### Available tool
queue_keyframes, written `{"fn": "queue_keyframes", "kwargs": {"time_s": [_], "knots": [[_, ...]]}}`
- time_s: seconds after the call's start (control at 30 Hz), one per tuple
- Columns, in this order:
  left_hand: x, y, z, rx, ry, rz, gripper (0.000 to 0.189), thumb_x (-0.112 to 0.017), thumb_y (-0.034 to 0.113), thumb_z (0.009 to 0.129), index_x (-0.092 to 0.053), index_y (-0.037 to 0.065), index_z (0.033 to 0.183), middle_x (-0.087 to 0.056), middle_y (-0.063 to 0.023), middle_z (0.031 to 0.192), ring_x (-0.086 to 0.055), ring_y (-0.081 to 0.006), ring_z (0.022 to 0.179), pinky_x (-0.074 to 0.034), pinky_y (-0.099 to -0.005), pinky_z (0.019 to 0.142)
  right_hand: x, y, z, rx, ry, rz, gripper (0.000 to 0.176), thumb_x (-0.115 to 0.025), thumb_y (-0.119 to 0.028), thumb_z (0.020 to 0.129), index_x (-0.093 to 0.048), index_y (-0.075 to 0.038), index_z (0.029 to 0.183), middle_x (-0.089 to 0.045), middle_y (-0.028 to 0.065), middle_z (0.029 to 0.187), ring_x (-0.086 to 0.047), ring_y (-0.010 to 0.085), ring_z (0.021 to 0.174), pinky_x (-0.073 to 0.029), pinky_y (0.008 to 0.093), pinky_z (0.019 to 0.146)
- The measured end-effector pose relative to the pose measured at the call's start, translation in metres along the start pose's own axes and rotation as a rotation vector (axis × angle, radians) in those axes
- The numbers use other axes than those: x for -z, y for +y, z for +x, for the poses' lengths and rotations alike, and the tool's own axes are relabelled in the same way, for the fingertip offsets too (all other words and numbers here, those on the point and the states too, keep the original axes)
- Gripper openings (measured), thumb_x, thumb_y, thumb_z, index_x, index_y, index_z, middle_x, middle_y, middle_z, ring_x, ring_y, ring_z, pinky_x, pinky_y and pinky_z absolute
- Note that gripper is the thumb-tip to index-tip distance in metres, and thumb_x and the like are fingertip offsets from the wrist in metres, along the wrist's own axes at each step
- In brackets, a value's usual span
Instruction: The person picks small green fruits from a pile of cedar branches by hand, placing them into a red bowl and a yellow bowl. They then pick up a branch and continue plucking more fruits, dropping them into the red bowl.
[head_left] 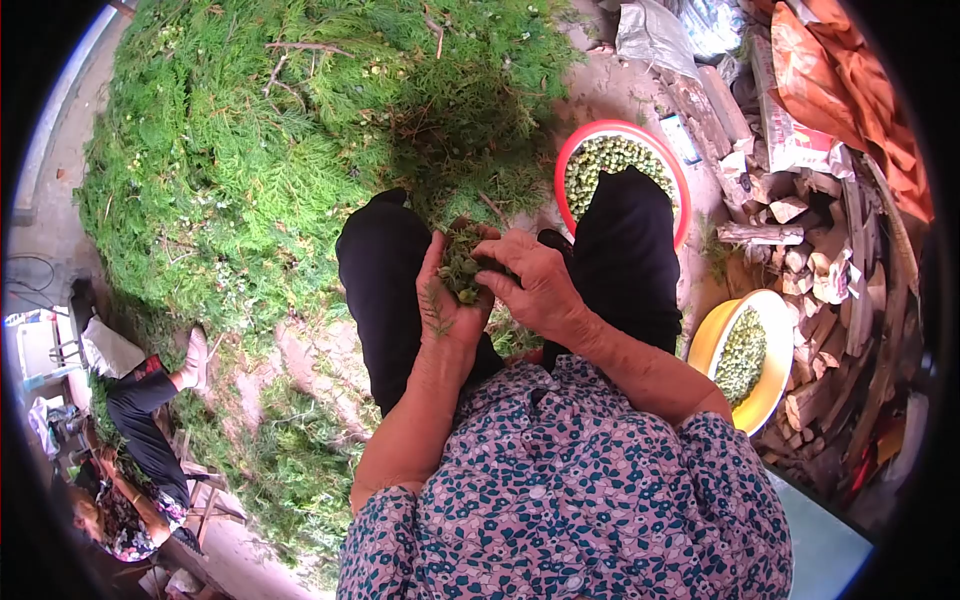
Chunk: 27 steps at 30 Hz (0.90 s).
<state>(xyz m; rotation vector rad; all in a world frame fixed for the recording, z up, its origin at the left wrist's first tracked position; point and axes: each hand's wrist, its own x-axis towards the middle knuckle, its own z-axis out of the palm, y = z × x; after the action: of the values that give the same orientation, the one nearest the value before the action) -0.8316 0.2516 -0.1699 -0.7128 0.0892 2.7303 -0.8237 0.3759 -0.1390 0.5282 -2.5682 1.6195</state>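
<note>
A small bunch of green conifer cones with bits of leafy sprig [462,272] lies in the cupped palm of my left hand [455,325], between my knees. One thin sprig hangs over that palm's lower edge. My right hand [540,285] reaches across from the right, its thumb and forefinger bent together at the bunch's edge; what exactly sits between the fingertips is partly hidden. Beyond my right knee stands a red-rimmed basin [684,205] of green cones, partly covered by the knee. A yellow basin [775,385] with more cones stands by my right elbow.
A large heap of cut conifer branches [230,170] spreads ahead and left. Stacked firewood [800,260] and an orange cloth [850,100] line the right side. A phone-like object [680,138] lies near the red-rimmed basin. Another person [140,450] sits at far left.
</note>
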Motion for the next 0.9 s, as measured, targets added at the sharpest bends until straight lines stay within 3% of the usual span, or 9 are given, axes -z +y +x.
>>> {"fn": "queue_keyframes", "kwargs": {"time_s": [0.07,0.2,0.3,0.37,0.5,0.6,0.67,0.8,0.9], "knots": [[0.005,0.0,0.002,-0.03,-0.013,0.072,0.03,-0.045,0.028,0.089,-0.052,0.002,0.103,-0.058,-0.0163,0.095,-0.057,-0.027,0.09,-0.05,-0.0364,0.078,-0.001,0.005,0.0,-0.018,0.019,0.043,0.022,-0.064,-0.004,0.072,-0.059,-0.002,0.094,-0.057,0.0109,0.084,-0.058,0.0246,0.077,-0.046,0.03,0.069],[0.004,0.001,-0.001,-0.068,0.073,0.101,0.031,-0.042,0.028,0.09,-0.052,0.003,0.104,-0.058,-0.0164,0.095,-0.058,-0.0273,0.089,-0.051,-0.0367,0.078,0.006,0.002,0.003,-0.113,0.058,0.11,0.021,-0.064,-0.003,0.072,-0.06,-0.003,0.093,-0.057,0.0108,0.085,-0.057,0.0242,0.077,-0.045,0.029,0.069],[0.003,0.001,-0.002,-0.055,0.075,0.066,0.031,-0.041,0.029,0.091,-0.052,0.004,0.104,-0.058,-0.0155,0.096,-0.058,-0.0265,0.089,-0.051,-0.0364,0.078,0.009,0.0,0.002,-0.069,0.062,0.144,0.023,-0.064,-0.003,0.071,-0.06,-0.003,0.094,-0.057,0.0108,0.086,-0.057,0.0233,0.079,-0.045,0.0288,0.07],[0.007,0.003,0.0,-0.038,-0.045,0.144,0.031,-0.042,0.03,0.091,-0.052,0.003,0.104,-0.058,-0.0139,0.095,-0.058,-0.0255,0.089,-0.051,-0.0369,0.078,0.008,-0.006,0.0,0.011,-0.049,0.043,0.023,-0.065,-0.003,0.069,-0.06,-0.002,0.092,-0.057,0.014,0.086,-0.057,0.0291,0.087,-0.046,0.0315,0.073],[0.007,0.0,0.0,-0.061,0.019,0.109,0.03,-0.045,0.029,0.09,-0.053,0.003,0.102,-0.058,-0.0138,0.095,-0.058,-0.0243,0.088,-0.051,-0.0369,0.076,-0.001,0.0,0.0,0.071,-0.003,0.017,0.026,-0.065,-0.002,0.068,-0.059,-0.002,0.093,-0.056,0.0136,0.085,-0.057,0.0285,0.084,-0.045,0.0314,0.072],[0.001,0.001,-0.002,-0.014,0.131,0.109,0.03,-0.046,0.029,0.089,-0.053,0.003,0.102,-0.059,-0.0134,0.094,-0.058,-0.0239,0.088,-0.051,-0.035,0.073,0.009,-0.008,0.003,-0.029,-0.008,0.104,0.025,-0.064,0.0,0.069,-0.058,-0.002,0.094,-0.055,0.0129,0.086,-0.057,0.0284,0.081,-0.045,0.0323,0.071],[0.004,0.001,-0.004,-0.001,0.186,0.183,0.03,-0.048,0.031,0.089,-0.053,0.004,0.101,-0.06,-0.0121,0.091,-0.059,-0.0224,0.082,-0.052,-0.0322,0.067,0.016,-0.011,0.005,-0.074,0.064,0.123,0.024,-0.066,0.0,0.068,-0.06,-0.002,0.091,-0.054,0.0101,0.078,-0.055,0.022,0.074,-0.044,0.0299,0.066],[0.005,0.001,-0.011,0.046,0.111,0.434,0.03,-0.052,0.032,0.087,-0.053,0.004,0.099,-0.061,-0.0103,0.084,-0.06,-0.019,0.067,-0.051,-0.0294,0.056,0.023,-0.005,0.01,-0.041,0.153,0.003,0.023,-0.064,0.002,0.069,-0.059,-0.002,0.091,-0.054,0.0096,0.077,-0.055,0.0224,0.074,-0.044,0.0302,0.064],[0.002,0.0,-0.016,0.082,0.072,0.509,0.028,-0.054,0.029,0.086,-0.053,0.004,0.1,-0.061,-0.0101,0.084,-0.06,-0.0193,0.068,-0.05,-0.0294,0.053,0.021,-0.002,0.009,-0.012,0.163,-0.056,0.023,-0.063,0.003,0.069,-0.059,-0.002,0.092,-0.054,0.0092,0.077,-0.055,0.0233,0.073,-0.044,0.0302,0.063]]}}
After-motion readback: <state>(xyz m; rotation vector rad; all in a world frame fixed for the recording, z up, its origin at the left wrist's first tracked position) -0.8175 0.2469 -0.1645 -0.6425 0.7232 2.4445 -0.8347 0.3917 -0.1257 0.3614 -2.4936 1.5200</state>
